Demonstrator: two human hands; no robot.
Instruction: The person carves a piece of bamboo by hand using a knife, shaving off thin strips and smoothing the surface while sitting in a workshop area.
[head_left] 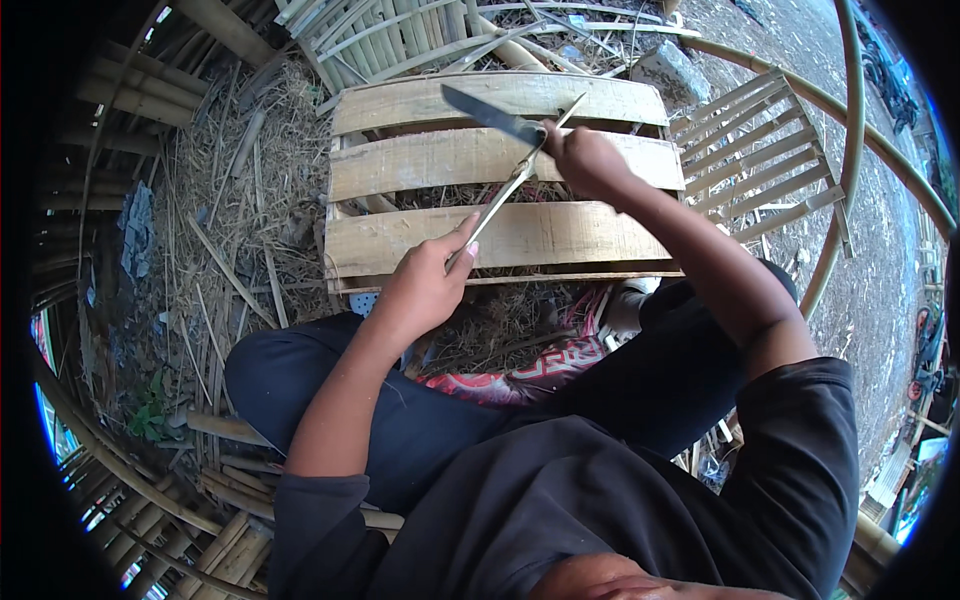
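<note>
hands first: left hand (425,285) pinches the near end of a thin bamboo strip (500,200) over the slatted bamboo panel (500,240). beyond it, right hand (585,160) is clenched on a knife (490,113) at the strip's far part. best to hold the strip taut and the blade shallow, angled away from the fingers.

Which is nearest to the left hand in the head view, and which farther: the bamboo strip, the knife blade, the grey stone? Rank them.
1. Bamboo strip: pinched in the left hand.
2. Knife blade: above, toward the right hand.
3. Grey stone: far upper right, on the ground.
</note>
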